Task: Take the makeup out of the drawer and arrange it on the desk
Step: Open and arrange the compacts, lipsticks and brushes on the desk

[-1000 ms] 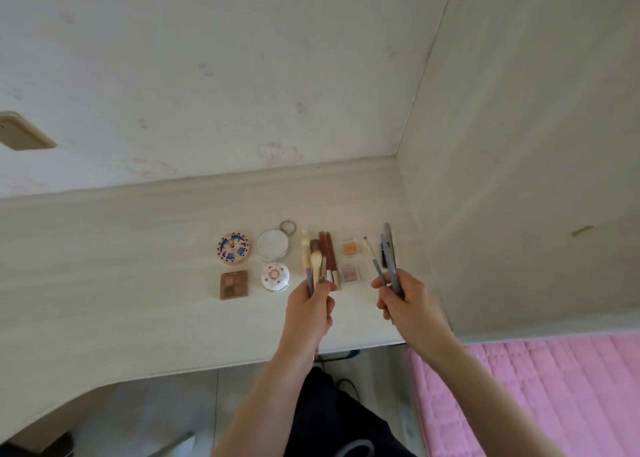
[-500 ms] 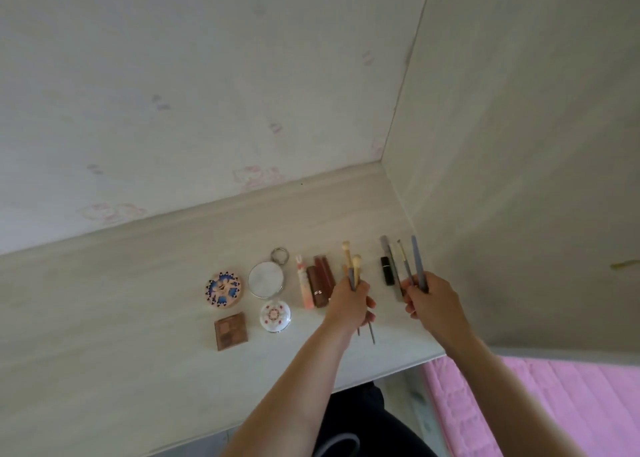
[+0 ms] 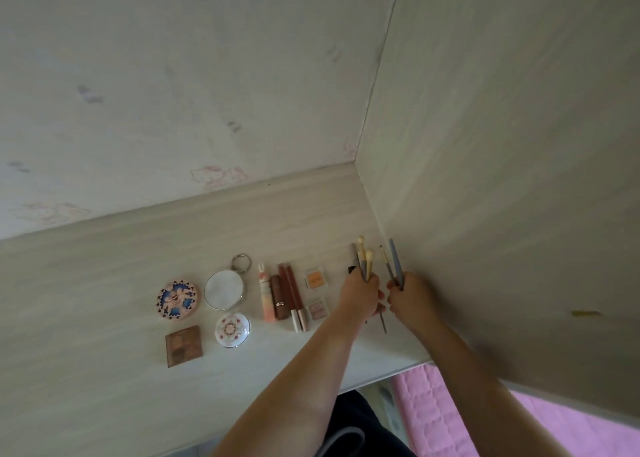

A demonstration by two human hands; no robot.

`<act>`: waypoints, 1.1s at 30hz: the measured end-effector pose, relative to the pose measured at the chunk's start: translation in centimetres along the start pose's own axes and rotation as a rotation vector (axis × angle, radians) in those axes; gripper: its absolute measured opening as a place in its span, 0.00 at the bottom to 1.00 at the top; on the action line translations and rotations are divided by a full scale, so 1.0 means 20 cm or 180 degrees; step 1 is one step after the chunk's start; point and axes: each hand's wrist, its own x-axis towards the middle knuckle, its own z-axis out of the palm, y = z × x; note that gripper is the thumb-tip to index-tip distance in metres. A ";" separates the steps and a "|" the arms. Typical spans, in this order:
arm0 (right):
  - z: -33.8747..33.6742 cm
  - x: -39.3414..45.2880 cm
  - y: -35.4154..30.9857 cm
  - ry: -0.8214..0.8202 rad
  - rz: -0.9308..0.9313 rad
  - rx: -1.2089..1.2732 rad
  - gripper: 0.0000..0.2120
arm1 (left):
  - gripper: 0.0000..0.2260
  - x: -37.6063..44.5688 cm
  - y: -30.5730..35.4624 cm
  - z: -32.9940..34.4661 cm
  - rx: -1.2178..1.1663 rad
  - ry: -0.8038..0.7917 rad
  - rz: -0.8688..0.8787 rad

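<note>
Pale wooden desk is carrying laid-out makeup. Left hand is gripping cream-tipped brushes; right hand is gripping thin grey brushes, above the desk's right end. Light, stiff, slippery handles seem best pinched mid-shaft.

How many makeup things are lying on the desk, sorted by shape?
Round cases: 3: patterned pink-and-blue compact, white mirror with key ring, white flowered compact
Square palettes: 3: brown, orange, pink
Stick-shaped tubes: 4
Total: 10
</note>
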 end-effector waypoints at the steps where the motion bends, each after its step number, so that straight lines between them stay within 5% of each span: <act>1: 0.00 0.01 -0.01 -0.0044 0.0034 -0.0051 0.07 | 0.05 0.01 0.00 0.01 -0.0017 0.0004 -0.0040; 9: -0.06 0.01 -0.05 0.0146 0.0009 -0.1117 0.14 | 0.04 0.10 0.07 0.11 -0.0109 -0.0069 -0.0144; 20: 0.01 0.07 0.00 -0.0030 -0.0097 -0.1430 0.09 | 0.08 0.13 -0.03 0.01 0.0551 0.0748 -0.0359; 26: 0.07 0.15 0.05 -0.0285 0.0145 -0.0899 0.10 | 0.09 0.13 -0.05 -0.03 0.0963 0.0956 -0.0102; 29: 0.10 0.17 0.05 -0.0445 0.0289 -0.0338 0.03 | 0.09 0.14 -0.06 -0.03 0.1072 0.0918 0.0011; 33: 0.10 0.20 0.04 -0.0335 0.0207 -0.0495 0.06 | 0.09 0.15 -0.08 -0.05 0.0994 0.0927 0.0065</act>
